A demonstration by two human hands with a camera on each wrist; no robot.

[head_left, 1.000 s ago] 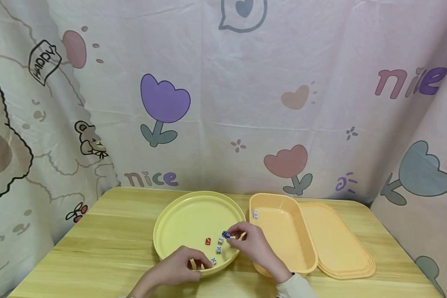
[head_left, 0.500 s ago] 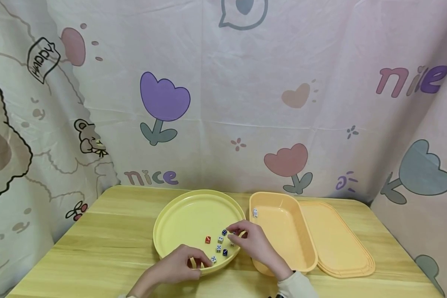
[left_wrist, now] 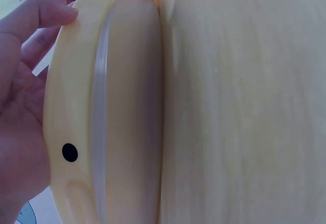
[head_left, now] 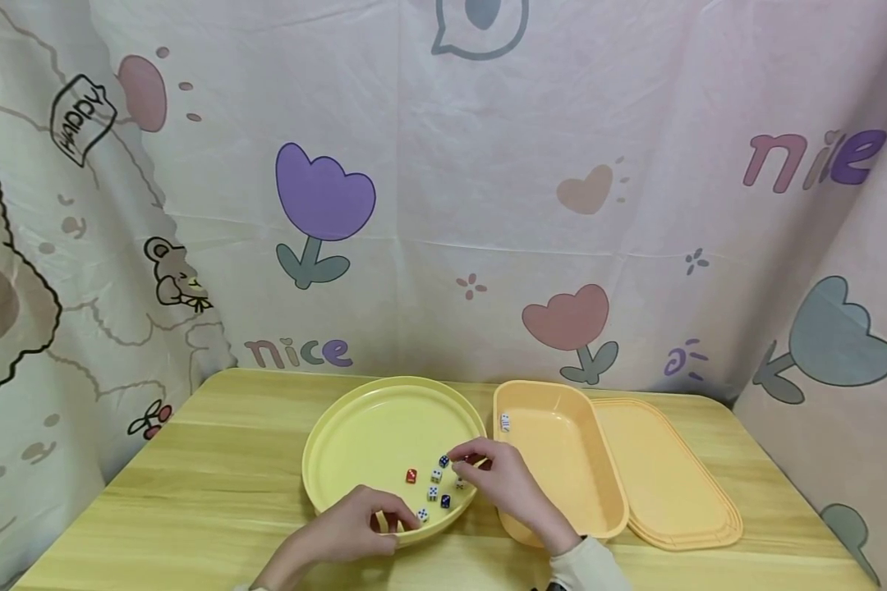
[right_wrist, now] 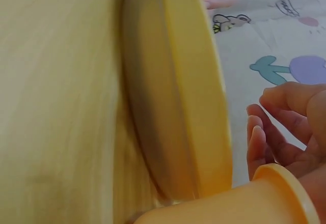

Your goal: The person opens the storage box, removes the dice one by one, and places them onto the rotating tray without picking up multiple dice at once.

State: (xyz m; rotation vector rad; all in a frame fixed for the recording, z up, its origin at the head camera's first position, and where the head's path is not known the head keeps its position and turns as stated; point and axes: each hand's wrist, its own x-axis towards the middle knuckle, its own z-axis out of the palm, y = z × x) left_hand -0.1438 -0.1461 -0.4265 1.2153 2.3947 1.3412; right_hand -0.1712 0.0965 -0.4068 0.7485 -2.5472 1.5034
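In the head view my left hand [head_left: 355, 525] grips the near rim of a round yellow tray [head_left: 325, 419]. The left wrist view shows the thumb on the tray's outer wall [left_wrist: 74, 96]. Over the tray's right side, my right hand [head_left: 506, 484] hovers with loosely bent fingers; the right wrist view shows a gap between thumb and fingers [right_wrist: 277, 132], nothing held. Near its fingertips lie a dark blue die [head_left: 444, 461] and a white die [head_left: 436, 476]. Another blue die [head_left: 446, 501], a red die [head_left: 411, 476] and more white dice [head_left: 432, 494] lie around. The hand partly covers others.
Right of the tray stands an orange box [head_left: 562, 451] with white dice [head_left: 505, 423] by its left wall. Its flat lid [head_left: 673, 476] lies on the wooden table [head_left: 207, 460] beside it. A printed curtain [head_left: 443, 205] hangs behind.
The right hand has let go of a dark blue die, which now lies lower on the tray, near the rim. The left hand has kept its hold on the rim.
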